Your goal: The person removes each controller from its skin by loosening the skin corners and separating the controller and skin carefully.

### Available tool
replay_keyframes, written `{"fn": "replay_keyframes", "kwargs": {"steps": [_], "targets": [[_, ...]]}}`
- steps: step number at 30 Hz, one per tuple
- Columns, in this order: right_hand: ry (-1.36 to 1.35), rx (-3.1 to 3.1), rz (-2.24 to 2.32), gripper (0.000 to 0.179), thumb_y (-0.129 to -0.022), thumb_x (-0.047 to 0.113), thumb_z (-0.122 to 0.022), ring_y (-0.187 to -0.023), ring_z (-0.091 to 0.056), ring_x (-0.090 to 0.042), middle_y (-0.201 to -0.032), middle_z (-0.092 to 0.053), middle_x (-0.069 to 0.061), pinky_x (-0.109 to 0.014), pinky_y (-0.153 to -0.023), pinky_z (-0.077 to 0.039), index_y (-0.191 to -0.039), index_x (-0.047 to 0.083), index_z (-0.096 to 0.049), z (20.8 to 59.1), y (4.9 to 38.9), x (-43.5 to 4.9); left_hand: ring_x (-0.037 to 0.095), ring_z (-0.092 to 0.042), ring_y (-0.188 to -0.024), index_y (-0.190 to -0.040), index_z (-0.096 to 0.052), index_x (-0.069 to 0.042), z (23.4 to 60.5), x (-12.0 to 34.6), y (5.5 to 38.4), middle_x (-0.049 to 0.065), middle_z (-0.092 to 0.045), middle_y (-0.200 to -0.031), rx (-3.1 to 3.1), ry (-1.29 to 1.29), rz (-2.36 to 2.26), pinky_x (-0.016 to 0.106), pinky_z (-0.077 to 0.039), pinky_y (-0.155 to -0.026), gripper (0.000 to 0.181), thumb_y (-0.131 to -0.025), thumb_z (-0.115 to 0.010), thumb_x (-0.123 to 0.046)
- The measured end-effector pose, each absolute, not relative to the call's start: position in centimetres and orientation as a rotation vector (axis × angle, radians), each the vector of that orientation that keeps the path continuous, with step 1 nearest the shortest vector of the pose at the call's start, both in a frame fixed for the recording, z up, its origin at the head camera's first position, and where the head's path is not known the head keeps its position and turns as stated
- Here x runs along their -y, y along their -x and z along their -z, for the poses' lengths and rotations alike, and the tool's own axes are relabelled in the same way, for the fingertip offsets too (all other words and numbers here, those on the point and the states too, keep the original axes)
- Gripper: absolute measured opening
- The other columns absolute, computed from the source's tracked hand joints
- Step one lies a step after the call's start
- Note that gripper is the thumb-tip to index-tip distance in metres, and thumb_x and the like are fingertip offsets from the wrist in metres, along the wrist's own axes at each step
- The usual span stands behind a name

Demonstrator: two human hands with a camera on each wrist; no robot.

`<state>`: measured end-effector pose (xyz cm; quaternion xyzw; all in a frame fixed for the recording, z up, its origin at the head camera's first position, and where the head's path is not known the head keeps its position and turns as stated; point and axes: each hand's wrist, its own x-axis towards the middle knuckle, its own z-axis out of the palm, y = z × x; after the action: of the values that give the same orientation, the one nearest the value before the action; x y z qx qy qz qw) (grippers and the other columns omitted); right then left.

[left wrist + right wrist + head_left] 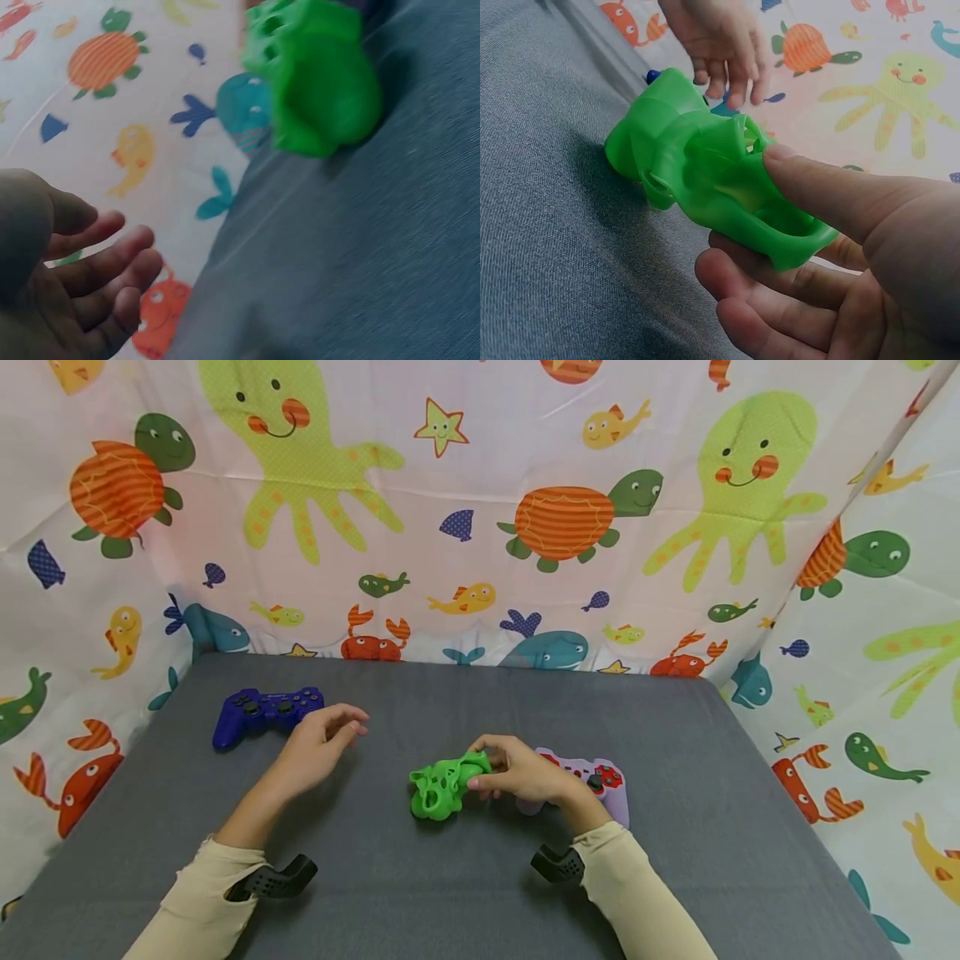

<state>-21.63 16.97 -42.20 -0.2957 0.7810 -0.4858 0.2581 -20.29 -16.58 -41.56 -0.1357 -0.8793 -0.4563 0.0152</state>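
Note:
My right hand (521, 770) pinches one end of a soft green controller cover (441, 788), a hollow rubbery shell with holes, over the middle of the grey surface. In the right wrist view, the thumb lies on top of the cover (705, 161) with fingers beneath it. My left hand (315, 745) holds nothing; its fingers are loosely bent, in front of the right end of a dark blue game controller (255, 714). Behind my right hand and wrist sits a lavender game controller with red parts (611, 781), partly hidden by them.
Grey cloth (420, 893) covers the table. A white curtain with printed sea animals (465, 552) stands along the back and both sides. Each wrist carries a black camera mount (277, 878).

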Motion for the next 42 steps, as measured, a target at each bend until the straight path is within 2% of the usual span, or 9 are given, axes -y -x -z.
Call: {"fn": "replay_keyframes", "kwargs": {"steps": [6, 10, 16, 20, 24, 27, 31, 35, 42], "targets": [[0.796, -2.117, 1.311, 0.035, -0.097, 0.010, -0.068, -0.082, -0.068, -0.045, -0.097, -0.071, -0.030, -0.034, -0.068, -0.056, -0.127, -0.002, -0.054, 42.2, 21.7, -17.0, 0.027, -0.069, -0.097, -0.127, -0.064, -0.001, 43.0, 14.5, 19.8, 0.019, -0.070, -0.117, 2.899, 0.678, 1.411, 0.038, -0.054, -0.079, 0.027, -0.105, -0.050, -0.009], [0.797, -2.124, 1.303, 0.036, -0.097, 0.011, -0.068, -0.081, -0.068, -0.044, -0.096, -0.071, -0.029, -0.036, -0.069, -0.057, -0.128, -0.002, -0.054, 42.3, 21.7, -17.1, 0.024, -0.068, -0.102, -0.137, -0.058, -0.004, 43.7, 13.2, 19.3, 0.017, -0.067, -0.124, 3.010, 0.846, 1.360, 0.040, -0.054, -0.084, 0.035, -0.102, -0.056, -0.009], [0.807, -2.133, 1.297, 0.039, -0.097, 0.008, -0.067, -0.081, -0.069, -0.043, -0.098, -0.071, -0.026, -0.036, -0.070, -0.057, -0.132, -0.001, -0.053, 42.2, 21.8, -17.0, 0.011, -0.057, -0.087, -0.141, -0.056, -0.007, 44.4, 11.9, 18.8, 0.008, -0.065, -0.109, 3.038, 0.974, 1.285, 0.029, -0.046, -0.077, 0.050, -0.094, -0.070, -0.016], [0.845, -2.143, 1.300, 0.044, -0.098, 0.007, -0.066, -0.081, -0.070, -0.038, -0.107, -0.069, -0.022, -0.039, -0.070, -0.058, -0.138, -0.002, -0.051, 42.3, 21.7, -16.8, 0.011, -0.054, -0.080, -0.121, -0.063, -0.010, 44.8, 11.5, 18.6, 0.005, -0.063, -0.099, 2.993, 0.936, 1.328, 0.026, -0.044, -0.071, 0.031, -0.092, -0.073, -0.017], [0.852, -2.169, 1.307, 0.050, -0.099, 0.007, -0.063, -0.082, -0.071, -0.035, -0.112, -0.066, -0.023, -0.045, -0.072, -0.059, -0.145, -0.003, -0.045, 42.4, 21.6, -16.7, 0.011, -0.050, -0.072, -0.104, -0.058, -0.013, 45.0, 11.5, 18.6, 0.002, -0.055, -0.087, 2.979, 0.901, 1.410, 0.026, -0.041, -0.065, 0.017, -0.093, -0.071, -0.017], [0.821, -2.191, 1.335, 0.054, -0.100, 0.008, -0.061, -0.082, -0.071, -0.036, -0.110, -0.065, -0.027, -0.046, -0.073, -0.059, -0.149, -0.001, -0.041, 42.4, 21.5, -16.6, 0.011, -0.048, -0.064, -0.105, -0.054, -0.008, 45.0, 11.5, 18.7, 0.001, -0.053, -0.082, 2.931, 0.872, 1.591, 0.026, -0.042, -0.059, 0.017, -0.096, -0.066, -0.015], [0.753, -2.171, 1.432, 0.055, -0.102, 0.010, -0.058, -0.086, -0.070, -0.035, -0.112, -0.064, -0.030, -0.044, -0.075, -0.060, -0.152, 0.001, -0.037, 42.5, 21.3, -16.3, 0.016, -0.053, -0.062, -0.109, -0.050, 0.000, 44.9, 11.5, 19.0, 0.002, -0.058, -0.077, 2.802, 0.825, 1.855, 0.030, -0.048, -0.057, 0.019, -0.099, -0.062, -0.011], [0.662, -2.124, 1.576, 0.049, -0.104, 0.012, -0.056, -0.090, -0.069, -0.032, -0.116, -0.063, -0.023, -0.043, -0.077, -0.060, -0.149, -0.001, -0.041, 42.7, 21.2, -15.9, 0.018, -0.062, -0.070, -0.112, -0.052, 0.001, 44.6, 11.4, 19.2, 0.004, -0.067, -0.081, 2.716, 0.744, 1.974, 0.034, -0.054, -0.064, 0.020, -0.099, -0.062, -0.012], [0.441, -2.113, 1.868, 0.035, -0.103, 0.010, -0.058, -0.077, -0.065, -0.014, -0.098, -0.063, -0.002, -0.024, -0.068, -0.052, -0.135, -0.003, -0.054, 42.6, 21.1, -15.4, 0.012, -0.063, -0.074, -0.117, -0.056, 0.003, 43.5, 11.4, 19.1, 0.017, -0.073, -0.096, 2.597, 0.550, 2.001, 0.033, -0.056, -0.069, 0.023, -0.100, -0.061, -0.011]]}}
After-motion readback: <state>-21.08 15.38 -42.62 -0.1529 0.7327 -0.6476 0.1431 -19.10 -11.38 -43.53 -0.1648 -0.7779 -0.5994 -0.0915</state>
